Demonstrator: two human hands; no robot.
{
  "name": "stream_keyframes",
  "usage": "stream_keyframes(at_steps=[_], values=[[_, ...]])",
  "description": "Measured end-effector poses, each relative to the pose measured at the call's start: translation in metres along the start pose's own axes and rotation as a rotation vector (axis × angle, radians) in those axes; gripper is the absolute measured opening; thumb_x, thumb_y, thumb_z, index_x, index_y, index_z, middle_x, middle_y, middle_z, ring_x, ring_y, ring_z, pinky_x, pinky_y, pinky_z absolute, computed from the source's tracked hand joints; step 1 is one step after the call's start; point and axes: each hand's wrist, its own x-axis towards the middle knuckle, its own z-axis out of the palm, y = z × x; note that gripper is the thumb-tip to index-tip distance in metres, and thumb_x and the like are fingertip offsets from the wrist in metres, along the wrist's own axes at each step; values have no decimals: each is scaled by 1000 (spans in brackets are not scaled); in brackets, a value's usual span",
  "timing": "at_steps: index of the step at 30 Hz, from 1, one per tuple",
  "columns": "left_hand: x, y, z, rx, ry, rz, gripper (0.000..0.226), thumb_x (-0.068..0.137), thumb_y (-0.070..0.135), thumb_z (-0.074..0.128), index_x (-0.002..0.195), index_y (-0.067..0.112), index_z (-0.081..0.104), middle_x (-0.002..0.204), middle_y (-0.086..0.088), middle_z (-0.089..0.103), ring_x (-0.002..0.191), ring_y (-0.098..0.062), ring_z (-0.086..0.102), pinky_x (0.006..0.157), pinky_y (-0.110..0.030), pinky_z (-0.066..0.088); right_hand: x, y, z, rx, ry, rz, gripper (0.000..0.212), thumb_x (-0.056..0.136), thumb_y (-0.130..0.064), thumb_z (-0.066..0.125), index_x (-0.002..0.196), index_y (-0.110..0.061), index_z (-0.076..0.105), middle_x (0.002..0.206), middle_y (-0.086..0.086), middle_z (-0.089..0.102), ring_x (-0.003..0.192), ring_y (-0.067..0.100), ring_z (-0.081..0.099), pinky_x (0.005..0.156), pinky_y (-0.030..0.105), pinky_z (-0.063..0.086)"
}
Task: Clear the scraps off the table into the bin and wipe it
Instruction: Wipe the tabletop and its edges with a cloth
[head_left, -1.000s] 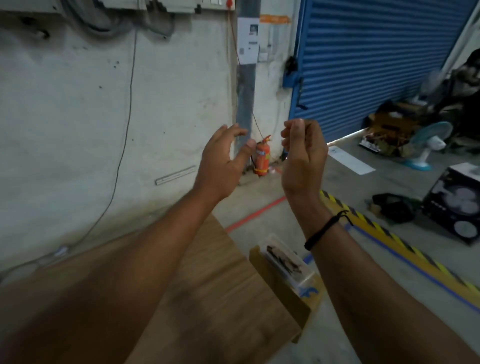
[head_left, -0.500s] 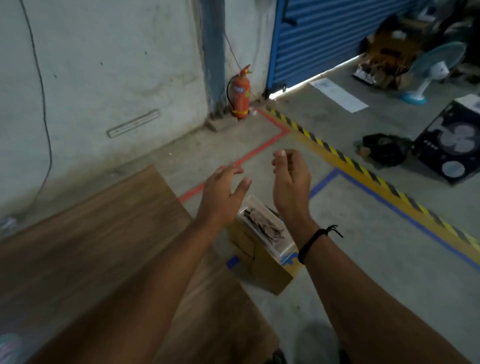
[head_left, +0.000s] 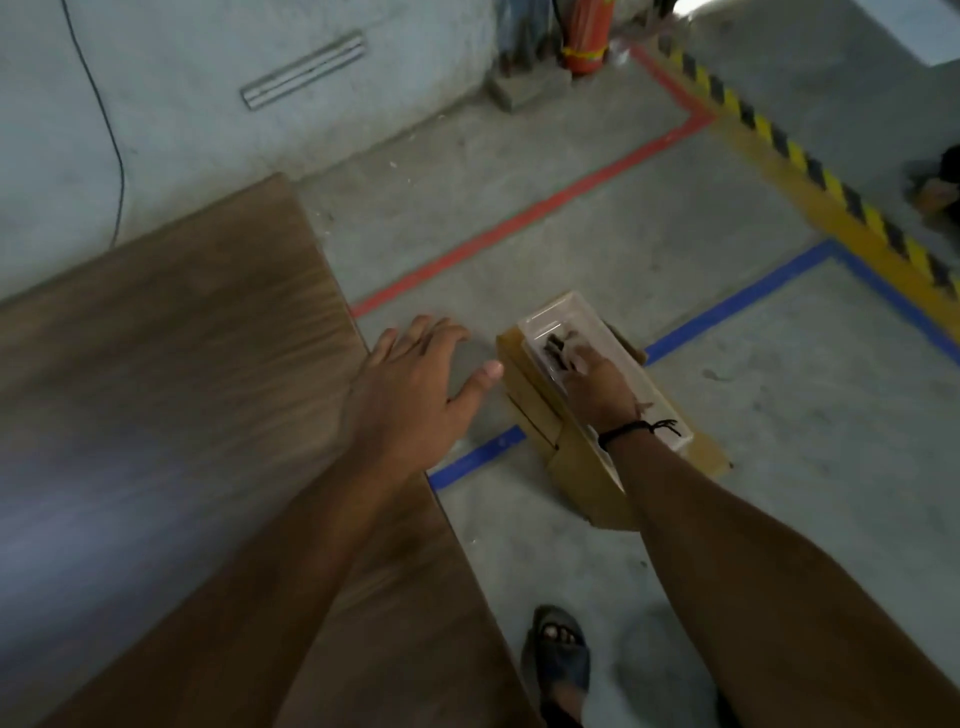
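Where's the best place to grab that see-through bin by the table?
Probably its two long walls, near the middle, coming from above: the clear bin is long, narrow, open-topped and lies flat on the cardboard box, with scraps inside.

The right hand (head_left: 597, 387) has its fingers (head_left: 570, 359) blurred inside the bin (head_left: 589, 316); the extinguisher (head_left: 584, 36) is cut off above.
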Motion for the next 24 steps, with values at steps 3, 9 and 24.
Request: stream_keyframes(at_steps=[3,9,24], values=[[-2,-1,4,-24,-22,-11,71,84,71,17,131,28,47,148,2,43,143,-15,27,117,-33,16,34,26,27,-98,-20,49,43,91,-53,40,131,-39,48,128,4,59,115,32,56,99,55,45],[-1,-3,6,-49,-28,-37,69,84,73,18,131,31,46,150,5,40,144,-13,23,114,-30,17,45,25,31,-208,17,61,61,80,-74,22,118,-38,55,108,3,65,102,32,61,93,62,43],[-7,6,-10,-117,-106,-81,74,80,72,23,132,26,48,145,3,46,141,-14,30,114,-36,26,-29,-42,-62,-120,254,-279,37,91,-30,36,110,-6,57,101,22,64,90,42,60,71,48,49]])
